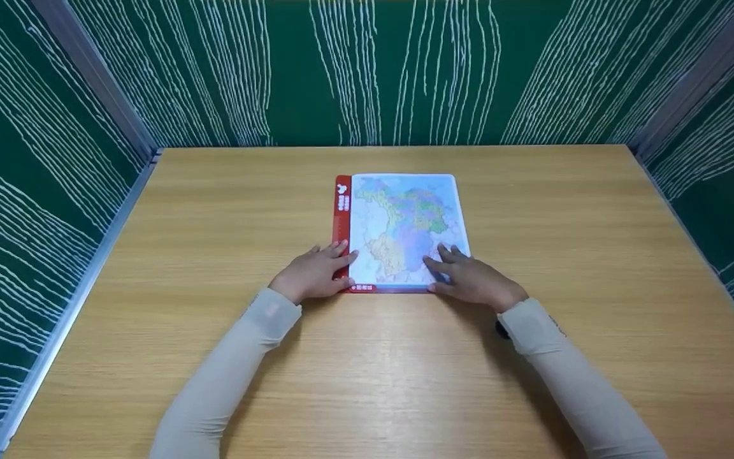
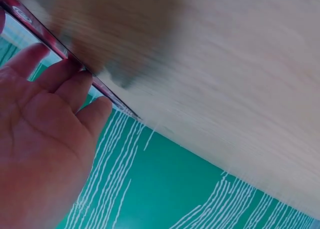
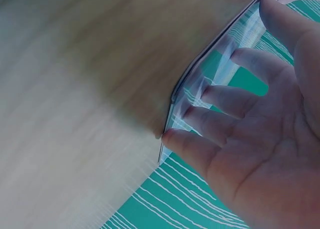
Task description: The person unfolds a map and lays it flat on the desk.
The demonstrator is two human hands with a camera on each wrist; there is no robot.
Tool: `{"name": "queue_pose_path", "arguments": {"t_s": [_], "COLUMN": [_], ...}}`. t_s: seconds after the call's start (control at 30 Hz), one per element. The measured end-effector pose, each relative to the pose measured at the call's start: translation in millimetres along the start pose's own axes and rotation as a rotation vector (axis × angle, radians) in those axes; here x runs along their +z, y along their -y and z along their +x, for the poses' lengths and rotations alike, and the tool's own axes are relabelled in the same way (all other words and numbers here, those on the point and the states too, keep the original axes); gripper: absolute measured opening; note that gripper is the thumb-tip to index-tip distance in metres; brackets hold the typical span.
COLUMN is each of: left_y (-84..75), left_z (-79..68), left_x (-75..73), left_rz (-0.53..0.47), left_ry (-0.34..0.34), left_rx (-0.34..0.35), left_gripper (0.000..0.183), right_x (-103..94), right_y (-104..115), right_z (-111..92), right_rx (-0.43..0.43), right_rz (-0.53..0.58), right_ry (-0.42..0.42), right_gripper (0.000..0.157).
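Observation:
A thin, glossy map [image 1: 399, 229] with a red strip down its left side lies flat on the table in the head view. It has rounded corners, pastel-coloured regions and pale blue around them. My left hand [image 1: 319, 271] rests on its lower left edge, fingers spread over the red strip. On the lower right part, my right hand [image 1: 472, 277] touches the surface with its fingers fanned out. The left wrist view shows the left fingers [image 2: 75, 86] extended along the map's edge. In the right wrist view, the right fingertips [image 3: 187, 111] meet the shiny surface, which reflects the wall.
The wooden table [image 1: 227, 210] extends around the map on all sides. Green walls [image 1: 297, 76] with white wavy lines rise behind it and at both sides. A metal frame post [image 1: 102, 83] stands at the back left corner. A dark round object [image 1: 502, 329] shows under the right cuff.

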State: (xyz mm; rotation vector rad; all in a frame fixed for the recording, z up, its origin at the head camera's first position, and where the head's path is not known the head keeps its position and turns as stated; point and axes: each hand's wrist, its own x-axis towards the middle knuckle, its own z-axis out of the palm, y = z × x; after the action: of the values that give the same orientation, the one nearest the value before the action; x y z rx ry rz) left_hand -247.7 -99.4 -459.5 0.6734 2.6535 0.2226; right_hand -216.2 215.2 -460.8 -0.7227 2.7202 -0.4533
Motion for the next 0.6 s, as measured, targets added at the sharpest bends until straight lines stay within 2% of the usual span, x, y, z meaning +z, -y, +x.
{"name": "queue_pose_path", "arguments": {"t_s": [0.13,0.6], "left_y": [-0.2,-2.0], "left_z": [0.2,0.3], "left_x": [1.5,3.4], "left_rz": [0.012,0.007], "left_ry": [-0.008,-0.019], "left_rx": [0.007,0.008], "left_gripper": [0.070,0.070], "right_x": [-0.2,-1.7], "right_y": [-2.9,-6.1], "right_z": [0.1,0.5], "right_rx": [-0.017,0.007], "right_rz": [-0.012,-0.001], "right_ry": [-0.004,0.014], "right_gripper": [0.062,0.062]}}
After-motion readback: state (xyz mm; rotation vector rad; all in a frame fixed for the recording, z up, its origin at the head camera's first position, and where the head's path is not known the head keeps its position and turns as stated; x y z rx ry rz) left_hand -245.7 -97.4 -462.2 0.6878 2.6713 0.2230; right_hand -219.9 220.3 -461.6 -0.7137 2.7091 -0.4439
